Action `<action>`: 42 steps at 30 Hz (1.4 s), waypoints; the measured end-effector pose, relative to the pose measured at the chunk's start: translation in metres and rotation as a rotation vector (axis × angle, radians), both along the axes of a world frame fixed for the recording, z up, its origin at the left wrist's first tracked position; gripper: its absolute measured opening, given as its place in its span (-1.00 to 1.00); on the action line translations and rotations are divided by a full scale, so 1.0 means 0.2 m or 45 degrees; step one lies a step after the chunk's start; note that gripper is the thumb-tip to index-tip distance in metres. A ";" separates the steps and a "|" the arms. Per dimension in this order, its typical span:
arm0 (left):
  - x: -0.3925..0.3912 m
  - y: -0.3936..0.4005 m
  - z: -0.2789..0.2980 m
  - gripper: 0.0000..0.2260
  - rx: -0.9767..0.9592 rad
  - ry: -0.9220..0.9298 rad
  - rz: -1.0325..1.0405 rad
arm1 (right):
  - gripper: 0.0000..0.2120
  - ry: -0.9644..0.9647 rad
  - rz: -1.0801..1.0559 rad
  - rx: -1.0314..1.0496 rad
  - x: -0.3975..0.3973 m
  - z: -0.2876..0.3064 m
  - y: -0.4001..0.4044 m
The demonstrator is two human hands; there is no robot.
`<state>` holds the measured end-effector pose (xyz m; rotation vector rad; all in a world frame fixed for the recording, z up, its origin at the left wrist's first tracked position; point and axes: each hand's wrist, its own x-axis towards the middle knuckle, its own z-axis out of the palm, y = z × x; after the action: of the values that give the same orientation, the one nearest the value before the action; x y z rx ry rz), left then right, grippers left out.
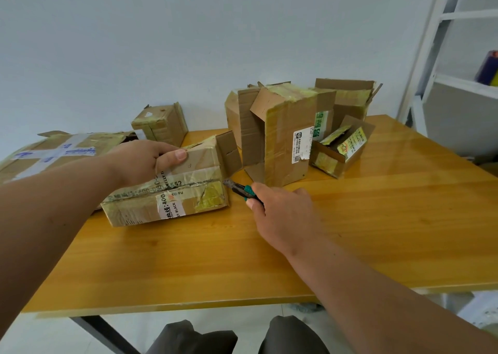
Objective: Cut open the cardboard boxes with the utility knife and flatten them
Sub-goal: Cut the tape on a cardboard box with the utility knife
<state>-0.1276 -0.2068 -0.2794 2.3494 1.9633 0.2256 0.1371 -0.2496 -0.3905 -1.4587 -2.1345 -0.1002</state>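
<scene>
A taped cardboard box with printed labels lies on the wooden table, one end flap standing open. My left hand grips its top far edge, thumb along the upper face. My right hand holds a green and black utility knife. The knife's tip sits at the right end of the taped seam on the box's front face.
A tall opened box stands behind the knife. Two smaller opened boxes sit to its right, a small one at the back, and a flattened carton at the left. White shelving stands at the right.
</scene>
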 end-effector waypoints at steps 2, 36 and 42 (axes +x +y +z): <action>0.01 -0.01 0.00 -0.10 0.003 0.015 -0.002 | -0.71 -0.034 -0.004 -0.007 0.00 0.00 -0.01; 0.02 -0.11 0.04 -0.36 -0.157 0.086 0.242 | -0.86 0.162 -0.263 -0.655 0.02 0.15 0.02; 0.09 -0.08 0.00 -0.22 -0.111 0.250 0.262 | -0.80 0.856 -0.198 -1.037 -0.05 0.17 0.04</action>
<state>-0.1101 -0.2229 -0.2794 2.1902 2.2552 -0.0826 0.1279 -0.2409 -0.3570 -1.7295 -1.5302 1.1532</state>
